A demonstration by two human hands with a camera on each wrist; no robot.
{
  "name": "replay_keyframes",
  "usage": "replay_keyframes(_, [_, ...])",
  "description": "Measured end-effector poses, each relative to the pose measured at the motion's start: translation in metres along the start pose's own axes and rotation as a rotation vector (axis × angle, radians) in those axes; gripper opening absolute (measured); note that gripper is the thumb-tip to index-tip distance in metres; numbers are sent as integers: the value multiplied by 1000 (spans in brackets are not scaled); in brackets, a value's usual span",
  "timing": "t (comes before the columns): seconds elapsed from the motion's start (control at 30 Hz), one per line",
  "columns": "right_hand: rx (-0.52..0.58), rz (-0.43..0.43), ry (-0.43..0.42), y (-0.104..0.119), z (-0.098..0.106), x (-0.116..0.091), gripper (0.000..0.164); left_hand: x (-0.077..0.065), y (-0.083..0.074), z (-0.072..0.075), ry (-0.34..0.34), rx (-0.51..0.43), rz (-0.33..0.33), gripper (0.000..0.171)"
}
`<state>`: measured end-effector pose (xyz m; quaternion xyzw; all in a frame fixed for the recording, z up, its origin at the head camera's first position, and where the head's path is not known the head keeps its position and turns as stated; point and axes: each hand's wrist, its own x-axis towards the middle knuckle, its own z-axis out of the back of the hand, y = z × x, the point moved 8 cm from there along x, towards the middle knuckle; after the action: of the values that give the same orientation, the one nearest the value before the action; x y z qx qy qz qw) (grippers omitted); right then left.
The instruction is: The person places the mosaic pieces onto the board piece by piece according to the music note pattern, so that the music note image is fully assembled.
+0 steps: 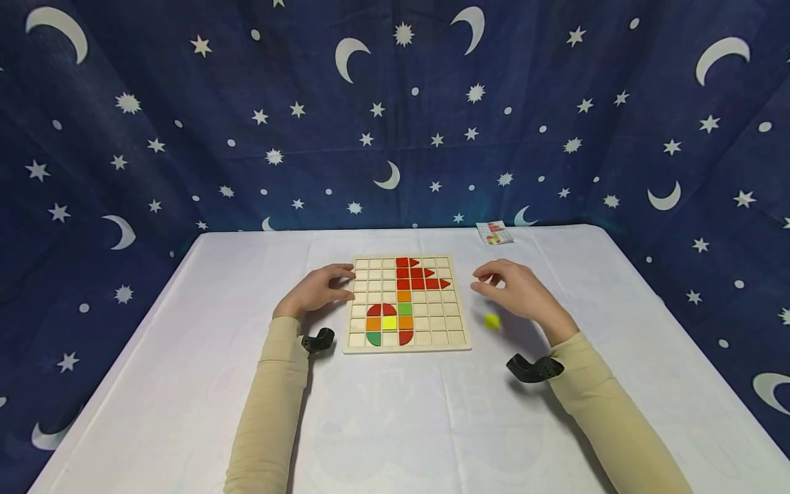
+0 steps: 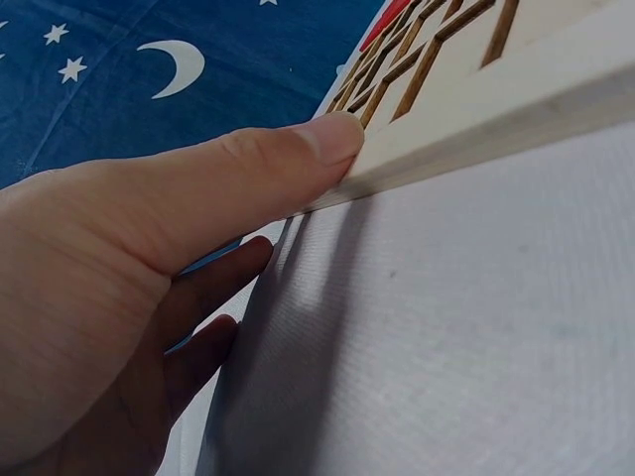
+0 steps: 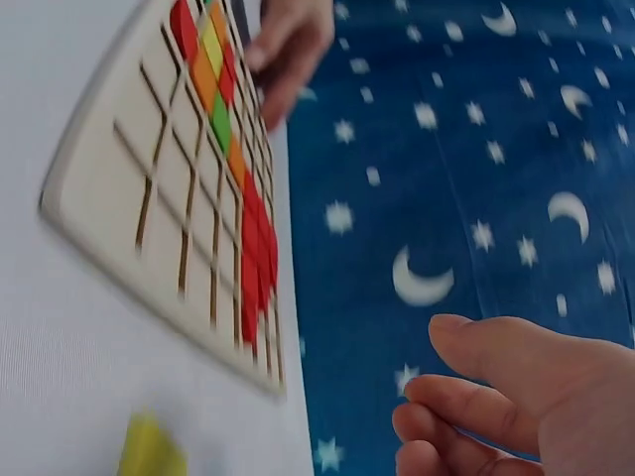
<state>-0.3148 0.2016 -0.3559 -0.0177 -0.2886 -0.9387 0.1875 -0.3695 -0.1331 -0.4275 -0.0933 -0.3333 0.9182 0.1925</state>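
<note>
A wooden grid board (image 1: 435, 336) lies on the table with red squares and triangles (image 1: 418, 273), an orange square (image 1: 404, 296), a green square (image 1: 404, 309), a yellow square (image 1: 389, 322) and several quarter-round pieces set in its cells. At its left edge rests my left hand (image 1: 317, 288), the thumb (image 2: 332, 139) touching the rim in the left wrist view. My right hand (image 1: 521, 291) hovers beyond the board's right side, fingers loosely bent with nothing between them. Below it on the cloth sits a loose yellow piece (image 1: 492, 321), partly cut off in the right wrist view.
A small printed card (image 1: 494, 233) showing a coloured pattern lies near the table's back edge. White cloth (image 1: 395, 425) covers the table. A dark blue curtain (image 1: 204, 123) with moons and stars hangs behind it. Black wrist cameras (image 1: 533, 369) sit at both cuffs.
</note>
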Motion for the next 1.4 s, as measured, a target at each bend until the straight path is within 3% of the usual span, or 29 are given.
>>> replay_keyframes(0.17, [13, -72, 5, -31, 11, -14, 36, 1, 0, -1, -4, -10, 9, 54])
replay_keyframes(0.4, [37, -96, 51, -44, 11, -18, 38, -1, 0, -1, -8, -13, 15, 55])
replay_keyframes(0.83, [24, -79, 263, -49, -12, -22, 40, 0, 1, -1, -5, -11, 14, 56])
replay_keyframes(1.07, [26, -80, 352, -50, -26, -23, 28, 0, 1, -1, 1, -8, 24, 56])
replay_keyframes(1.4, [18, -85, 391, -52, -34, -24, 18, -2, -1, 0, -6, -2, -5, 55])
